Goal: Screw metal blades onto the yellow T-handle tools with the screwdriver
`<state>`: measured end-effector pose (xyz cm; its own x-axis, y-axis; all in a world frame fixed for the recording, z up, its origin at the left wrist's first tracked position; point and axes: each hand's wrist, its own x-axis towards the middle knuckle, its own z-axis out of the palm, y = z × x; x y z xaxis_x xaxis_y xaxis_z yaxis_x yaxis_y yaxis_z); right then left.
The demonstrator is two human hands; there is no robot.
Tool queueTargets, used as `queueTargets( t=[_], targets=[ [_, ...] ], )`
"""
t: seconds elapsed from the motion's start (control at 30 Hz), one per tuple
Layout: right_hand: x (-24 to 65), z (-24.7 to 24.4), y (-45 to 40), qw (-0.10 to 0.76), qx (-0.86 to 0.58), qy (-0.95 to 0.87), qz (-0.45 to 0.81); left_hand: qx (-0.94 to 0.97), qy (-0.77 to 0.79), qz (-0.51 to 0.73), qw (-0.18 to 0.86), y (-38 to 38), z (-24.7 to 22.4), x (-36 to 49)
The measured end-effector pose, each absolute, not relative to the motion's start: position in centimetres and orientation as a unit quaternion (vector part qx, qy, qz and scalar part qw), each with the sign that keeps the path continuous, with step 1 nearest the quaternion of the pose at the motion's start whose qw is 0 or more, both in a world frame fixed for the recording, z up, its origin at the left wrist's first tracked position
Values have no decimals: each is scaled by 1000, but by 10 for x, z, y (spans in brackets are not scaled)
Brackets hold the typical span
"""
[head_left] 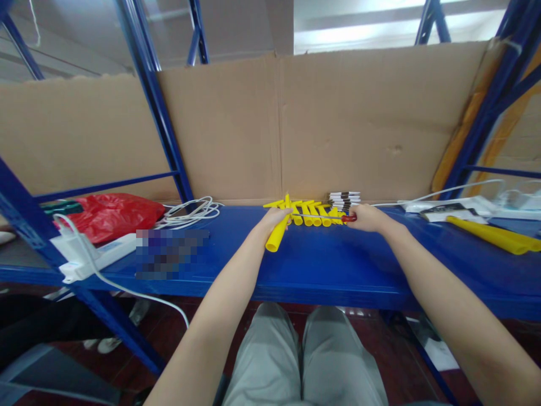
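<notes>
My left hand (276, 218) is closed round a yellow tube (275, 239), whose open round end tilts down toward me. My right hand (367, 218) grips the dark red handle of a screwdriver (349, 217). Its thin metal shaft points left, and the tip reaches the yellow piece at my left hand; whether it touches is too small to tell. Behind and between my hands, several yellow tubes (308, 219) lie in a row on the blue shelf (321, 265). A stack of white and dark packets (344, 199) lies behind the row, close to my right hand.
At left are a red plastic bag (116, 215), coiled white cables (196, 210) and a white power strip (114, 252). More yellow tubes (492, 235) and another power strip (518, 212) lie at right. Cardboard (359, 124) stands behind the shelf, between blue posts.
</notes>
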<state>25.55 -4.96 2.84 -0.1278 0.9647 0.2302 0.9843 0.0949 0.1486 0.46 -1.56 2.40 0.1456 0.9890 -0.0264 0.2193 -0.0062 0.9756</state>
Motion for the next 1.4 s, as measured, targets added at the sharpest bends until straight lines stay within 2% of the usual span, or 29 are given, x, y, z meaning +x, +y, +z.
queueTargets(
  t=[0.2, 0.47, 0.8, 1.03, 1.17, 1.4],
  targets=[
    [260, 25, -46, 55, -649, -751, -108, 588, 532, 397, 461, -20, 26, 6],
    [258, 24, -45, 28, -651, -753, -96, 599, 567, 358, 438, -20, 25, 7],
    [260, 19, -42, 78, -641, -759, -80, 607, 568, 345, 436, -25, 27, 5],
    [259, 21, -44, 47, -656, -750, -74, 608, 568, 343, 435, -29, 30, 5],
    [259, 19, -41, 59, -646, -756, -87, 603, 566, 346, 442, -31, 30, 5],
    [263, 18, -38, 77, -642, -762, -35, 602, 563, 350, 445, -30, 29, 5]
  ],
)
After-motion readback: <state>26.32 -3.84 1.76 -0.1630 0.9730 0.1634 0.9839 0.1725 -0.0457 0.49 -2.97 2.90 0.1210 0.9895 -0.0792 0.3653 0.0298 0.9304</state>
